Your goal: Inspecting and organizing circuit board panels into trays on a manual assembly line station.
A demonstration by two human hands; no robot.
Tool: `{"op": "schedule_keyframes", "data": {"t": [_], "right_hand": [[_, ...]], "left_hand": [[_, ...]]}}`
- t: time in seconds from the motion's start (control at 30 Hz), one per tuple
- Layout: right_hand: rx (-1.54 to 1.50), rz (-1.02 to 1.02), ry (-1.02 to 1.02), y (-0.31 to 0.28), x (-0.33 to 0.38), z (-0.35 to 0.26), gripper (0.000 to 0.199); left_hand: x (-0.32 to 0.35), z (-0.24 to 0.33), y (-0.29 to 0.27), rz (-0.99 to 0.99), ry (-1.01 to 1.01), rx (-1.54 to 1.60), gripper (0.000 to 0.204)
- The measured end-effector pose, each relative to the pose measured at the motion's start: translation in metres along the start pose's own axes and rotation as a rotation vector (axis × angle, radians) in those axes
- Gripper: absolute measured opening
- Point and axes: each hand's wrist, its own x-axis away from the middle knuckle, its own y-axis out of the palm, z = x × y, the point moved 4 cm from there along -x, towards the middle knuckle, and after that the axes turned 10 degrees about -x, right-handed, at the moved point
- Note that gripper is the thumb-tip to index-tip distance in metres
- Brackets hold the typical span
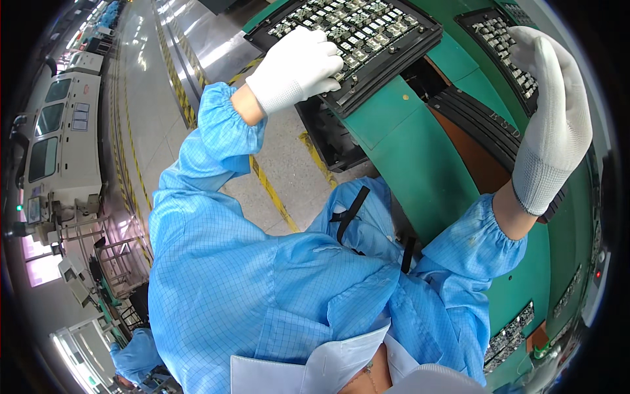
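Note:
My left hand [298, 65], in a white knit glove, reaches over the near left part of a black tray [397, 60]. Rows of small metal-and-circuit-board parts [367, 29] fill this tray. Its fingers are bent down among the parts, and the glove hides whatever is between them. Out to the right, my right hand [556, 108], gloved the same way, is raised with its fingers stretched upward and nothing visible in it. The fingertips are beside a second black tray [495, 39] of similar parts, partly covering it.
The trays rest on a green work surface [413, 151], beside a black curved strip [476, 115]. More circuit boards [512, 335] lie at lower right. A floor with yellow-black tape [272, 194] spreads to the left, past it a white machine [65, 125]. Another person in blue [136, 354] is at lower left.

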Motion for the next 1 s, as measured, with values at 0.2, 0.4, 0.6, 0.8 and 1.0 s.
{"op": "schedule_keyframes", "data": {"t": [0.2, 0.4, 0.6, 0.8, 1.0], "right_hand": [[0.063, -0.023, -0.049, -0.001, -0.004, 0.003, 0.025], [-0.097, 0.041, 0.019, 0.002, 0.002, 0.019, 0.026], [-0.132, -0.002, 0.048, 0.007, -0.007, 0.007, 0.026], [-0.158, 0.005, 0.101, 0.01, -0.003, 0.012, 0.027], [-0.285, 0.011, 0.149, 0.015, 0.005, 0.039, 0.024]], "left_hand": [[-0.015, 0.002, -0.002, -0.105, 0.129, -0.107, 0.022], [-0.023, 0.002, -0.001, -0.09, 0.253, -0.127, 0.015], [-0.014, 0.001, 0.001, -0.052, 0.212, -0.049, 0.014], [0.001, 0.007, 0.0, 0.074, 0.189, -0.045, 0.016], [0.011, 0.008, 0.001, 0.228, 0.185, -0.01, 0.022]]}}
